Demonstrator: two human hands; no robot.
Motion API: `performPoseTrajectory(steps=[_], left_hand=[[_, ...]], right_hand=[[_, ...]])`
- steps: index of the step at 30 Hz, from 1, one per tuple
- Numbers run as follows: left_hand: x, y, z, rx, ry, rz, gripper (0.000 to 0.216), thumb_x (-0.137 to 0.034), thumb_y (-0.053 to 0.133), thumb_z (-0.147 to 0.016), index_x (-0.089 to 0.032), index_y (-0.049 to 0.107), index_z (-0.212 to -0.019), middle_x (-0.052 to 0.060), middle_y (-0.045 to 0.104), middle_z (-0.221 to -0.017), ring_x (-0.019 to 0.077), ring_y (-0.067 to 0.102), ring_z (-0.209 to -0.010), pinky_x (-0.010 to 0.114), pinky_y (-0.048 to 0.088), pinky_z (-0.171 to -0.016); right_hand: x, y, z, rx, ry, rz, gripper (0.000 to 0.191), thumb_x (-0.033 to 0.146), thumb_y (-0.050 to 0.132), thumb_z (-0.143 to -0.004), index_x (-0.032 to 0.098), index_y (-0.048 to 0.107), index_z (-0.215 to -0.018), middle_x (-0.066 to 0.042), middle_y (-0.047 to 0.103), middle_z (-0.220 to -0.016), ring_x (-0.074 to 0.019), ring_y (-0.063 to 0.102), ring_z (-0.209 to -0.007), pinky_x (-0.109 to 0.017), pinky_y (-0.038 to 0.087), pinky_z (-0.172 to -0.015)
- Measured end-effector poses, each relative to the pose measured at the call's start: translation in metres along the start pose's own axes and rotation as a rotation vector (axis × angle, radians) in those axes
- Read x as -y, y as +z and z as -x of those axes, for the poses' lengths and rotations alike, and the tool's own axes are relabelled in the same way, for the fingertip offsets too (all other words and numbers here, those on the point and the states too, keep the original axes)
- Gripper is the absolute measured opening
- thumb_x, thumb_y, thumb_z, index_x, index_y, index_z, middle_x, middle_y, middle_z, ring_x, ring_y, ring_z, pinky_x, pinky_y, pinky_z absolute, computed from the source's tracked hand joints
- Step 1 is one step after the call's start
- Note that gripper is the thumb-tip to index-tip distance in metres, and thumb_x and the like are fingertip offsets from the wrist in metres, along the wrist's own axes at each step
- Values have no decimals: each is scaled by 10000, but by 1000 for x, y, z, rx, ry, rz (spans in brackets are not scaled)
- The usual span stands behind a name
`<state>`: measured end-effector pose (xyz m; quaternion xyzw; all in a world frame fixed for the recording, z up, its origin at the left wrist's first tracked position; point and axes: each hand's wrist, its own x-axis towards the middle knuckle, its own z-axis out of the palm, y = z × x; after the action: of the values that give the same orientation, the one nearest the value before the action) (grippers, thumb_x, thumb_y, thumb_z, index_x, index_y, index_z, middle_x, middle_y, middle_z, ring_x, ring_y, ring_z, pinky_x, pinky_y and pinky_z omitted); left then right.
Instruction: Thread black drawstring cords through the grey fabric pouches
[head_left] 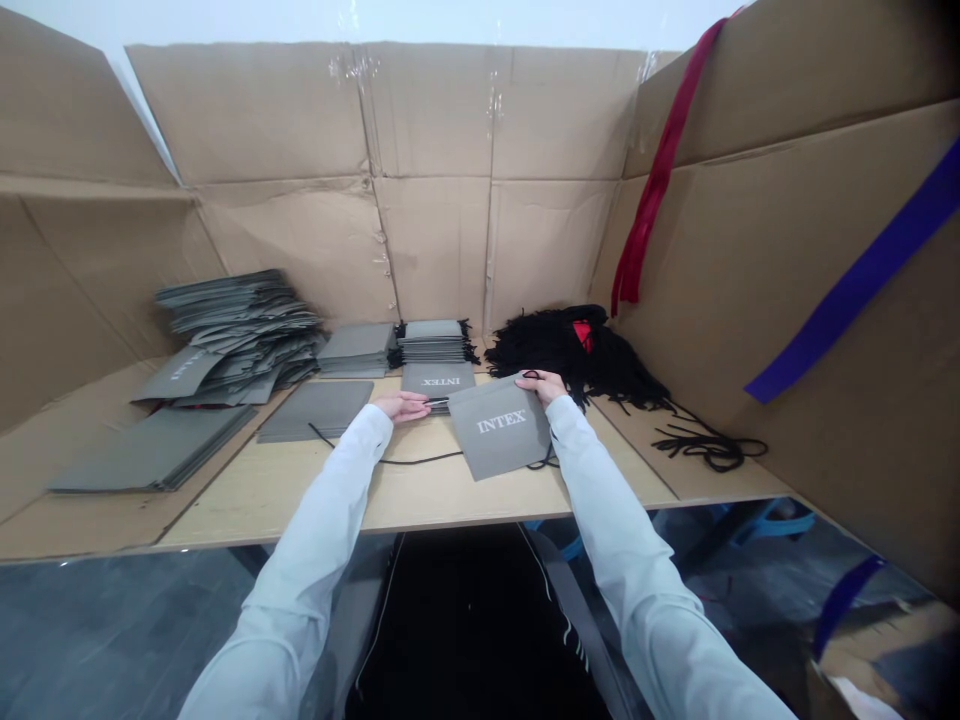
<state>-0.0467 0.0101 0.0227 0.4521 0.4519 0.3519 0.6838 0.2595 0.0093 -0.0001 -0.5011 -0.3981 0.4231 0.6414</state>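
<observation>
My right hand [546, 386] pinches the top right corner of a flat grey pouch [496, 440] printed INTEX, tilted above the table's front part. A black cord [420, 461] runs from behind the pouch to the left, under my left forearm, and a bit of cord shows at my right fingers. Close to the pouch's top left edge, my left hand [403, 406] is closed on a thin, shiny metal tool [438, 403]; its exact kind is unclear. Just behind lies another INTEX pouch [438, 378], its print upside down to me.
Grey pouches with black cord ends form a stack [433, 342] at the back. Plain grey stacks [356, 348] and a tall leaning pile [240, 330] stand left. A heap of black cords [559, 345] lies right. Cardboard walls [435, 230] enclose the table; red [664, 160] and blue straps [855, 280] hang right.
</observation>
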Motion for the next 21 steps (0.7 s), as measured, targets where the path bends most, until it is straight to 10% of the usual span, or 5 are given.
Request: performPoseTrajectory(steps=[21], left_hand=[[8, 2, -6, 51, 124, 149, 254, 81, 480, -643, -18, 563, -862, 141, 624, -828, 191, 568, -861, 233, 469, -797]], right_hand=[[4, 3, 5, 41, -49, -6, 595, 92, 698, -352, 164, 552, -924, 18, 569, -624, -112, 543, -620, -257, 457, -631]])
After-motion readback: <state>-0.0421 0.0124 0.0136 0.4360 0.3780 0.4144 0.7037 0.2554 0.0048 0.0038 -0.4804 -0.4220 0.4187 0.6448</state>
